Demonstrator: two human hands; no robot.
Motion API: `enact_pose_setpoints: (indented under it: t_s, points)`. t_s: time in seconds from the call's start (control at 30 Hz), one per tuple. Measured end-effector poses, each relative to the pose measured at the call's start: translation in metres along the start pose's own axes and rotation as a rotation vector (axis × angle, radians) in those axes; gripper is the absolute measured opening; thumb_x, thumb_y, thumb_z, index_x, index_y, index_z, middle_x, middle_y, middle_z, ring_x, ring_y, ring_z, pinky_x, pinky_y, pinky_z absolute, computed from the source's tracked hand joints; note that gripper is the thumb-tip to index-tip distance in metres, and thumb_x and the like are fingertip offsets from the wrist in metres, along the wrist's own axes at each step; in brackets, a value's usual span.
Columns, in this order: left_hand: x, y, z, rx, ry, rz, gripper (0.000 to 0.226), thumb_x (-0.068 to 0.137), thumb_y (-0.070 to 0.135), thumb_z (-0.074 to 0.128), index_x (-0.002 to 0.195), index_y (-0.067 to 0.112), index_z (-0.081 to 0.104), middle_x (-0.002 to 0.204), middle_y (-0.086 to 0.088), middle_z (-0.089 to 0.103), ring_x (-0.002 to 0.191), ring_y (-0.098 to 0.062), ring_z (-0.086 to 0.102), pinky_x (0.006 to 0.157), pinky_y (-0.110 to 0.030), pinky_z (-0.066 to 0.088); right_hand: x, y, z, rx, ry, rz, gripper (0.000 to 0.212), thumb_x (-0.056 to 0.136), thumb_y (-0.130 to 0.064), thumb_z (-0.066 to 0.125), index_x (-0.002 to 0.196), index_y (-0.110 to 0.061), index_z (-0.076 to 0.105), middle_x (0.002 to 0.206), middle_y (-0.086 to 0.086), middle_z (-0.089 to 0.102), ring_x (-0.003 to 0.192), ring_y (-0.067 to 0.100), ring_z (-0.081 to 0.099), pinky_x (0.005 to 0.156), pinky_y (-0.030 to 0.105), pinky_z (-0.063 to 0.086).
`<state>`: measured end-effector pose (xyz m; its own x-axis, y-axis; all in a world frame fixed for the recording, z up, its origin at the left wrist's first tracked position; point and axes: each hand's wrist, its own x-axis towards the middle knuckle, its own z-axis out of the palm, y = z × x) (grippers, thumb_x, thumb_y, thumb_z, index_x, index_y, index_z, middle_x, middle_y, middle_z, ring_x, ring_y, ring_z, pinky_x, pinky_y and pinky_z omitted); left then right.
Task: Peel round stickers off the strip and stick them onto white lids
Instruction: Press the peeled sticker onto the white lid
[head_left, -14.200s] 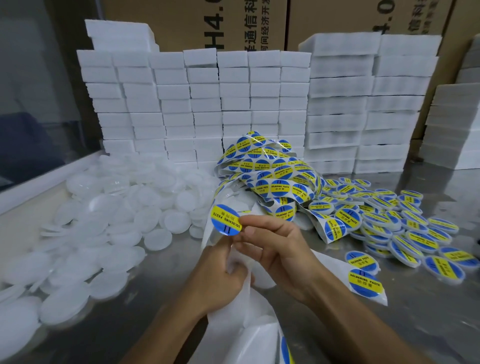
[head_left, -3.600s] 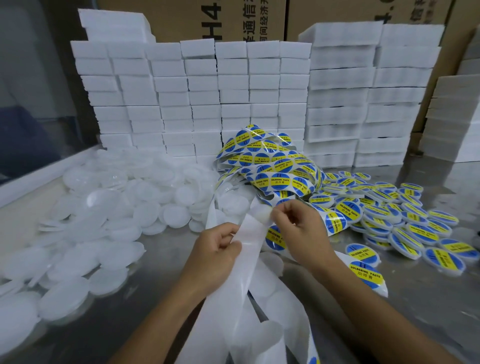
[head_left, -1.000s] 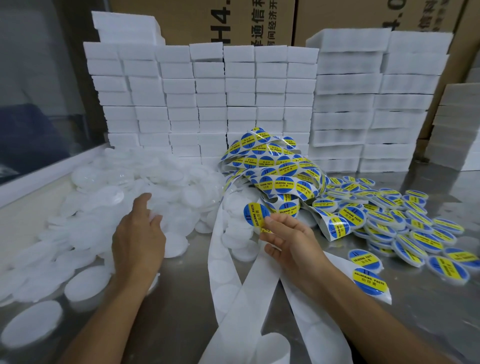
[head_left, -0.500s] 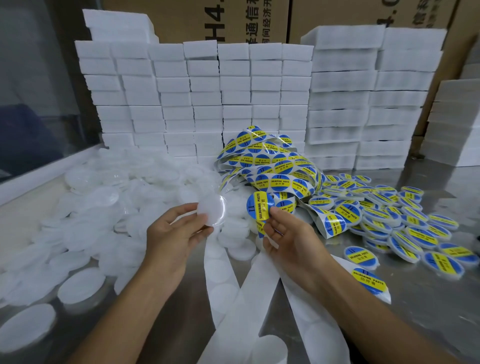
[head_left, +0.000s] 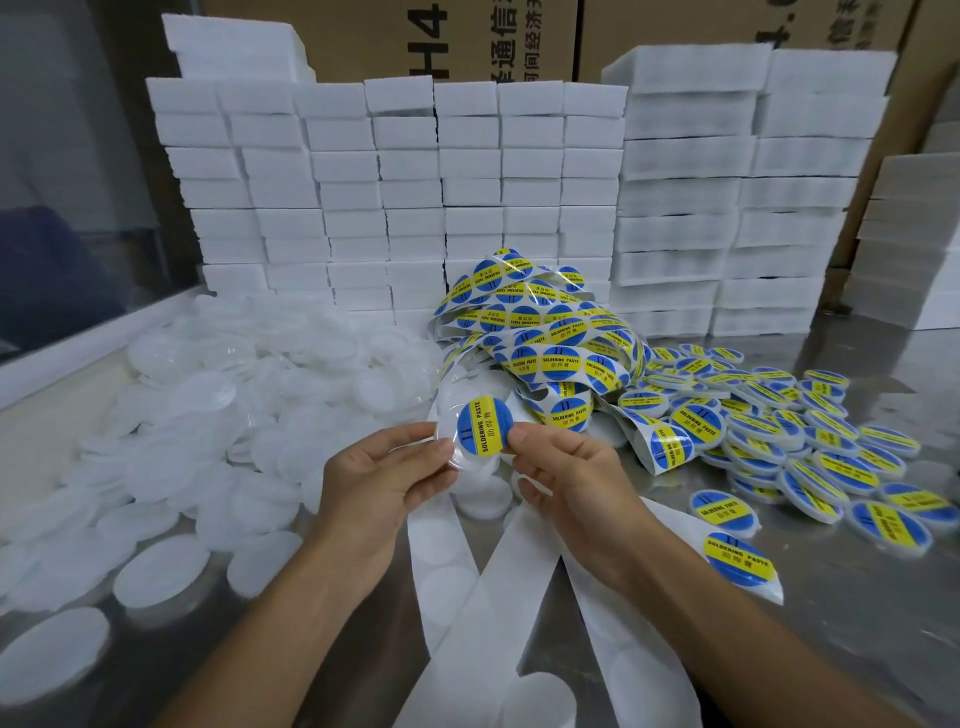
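My left hand (head_left: 382, 480) holds a white lid (head_left: 451, 457) by its edge, above the steel table. A round blue and yellow sticker (head_left: 483, 423) lies on the lid's face. My right hand (head_left: 566, 475) pinches the sticker's right edge with thumb and forefinger. Behind them the sticker strip (head_left: 545, 332) lies in a tangled heap. Its emptied white backing (head_left: 483, 597) trails toward me between my forearms. Blank white lids (head_left: 223, 415) are piled on the left. Lids that bear stickers (head_left: 779, 431) are heaped on the right.
Stacks of white foam blocks (head_left: 467, 192) form a wall at the back, with brown cartons behind them. The bare steel table (head_left: 857, 623) shows at the front right. A raised ledge (head_left: 88, 343) runs along the left side.
My left hand took a blank lid from the left pile and brought it to the centre. My right hand carried the peeled sticker onto the lid's face.
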<state>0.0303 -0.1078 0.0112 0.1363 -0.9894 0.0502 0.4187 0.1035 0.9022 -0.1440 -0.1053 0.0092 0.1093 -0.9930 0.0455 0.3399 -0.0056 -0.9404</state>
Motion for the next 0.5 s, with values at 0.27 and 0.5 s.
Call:
enact_pose_setpoints:
  t_s: [0.27, 0.5]
  points:
    - [-0.0026, 0.0025, 0.0020, 0.022, -0.025, 0.000, 0.028, 0.065, 0.002, 0.076, 0.092, -0.001, 0.071, 0.084, -0.020, 0.074, 0.069, -0.021, 0.071, 0.061, -0.023, 0.057, 0.0000, 0.0014, 0.0031, -0.072, -0.017, -0.027, 0.028, 0.060, -0.036, 0.079, 0.085, -0.022, 0.081, 0.089, -0.002, 0.075, 0.084, 0.013, 0.055, 0.081, 0.029, 0.040]
    - [-0.0043, 0.0039, 0.0027, 0.021, -0.028, 0.005, 0.037, 0.058, 0.007, 0.076, 0.094, -0.002, 0.070, 0.084, -0.020, 0.074, 0.069, -0.021, 0.071, 0.060, -0.023, 0.057, 0.0007, 0.0024, 0.0029, -0.074, -0.014, -0.023, 0.024, 0.061, -0.033, 0.079, 0.082, -0.021, 0.082, 0.078, -0.005, 0.072, 0.077, 0.011, 0.054, 0.075, 0.026, 0.040]
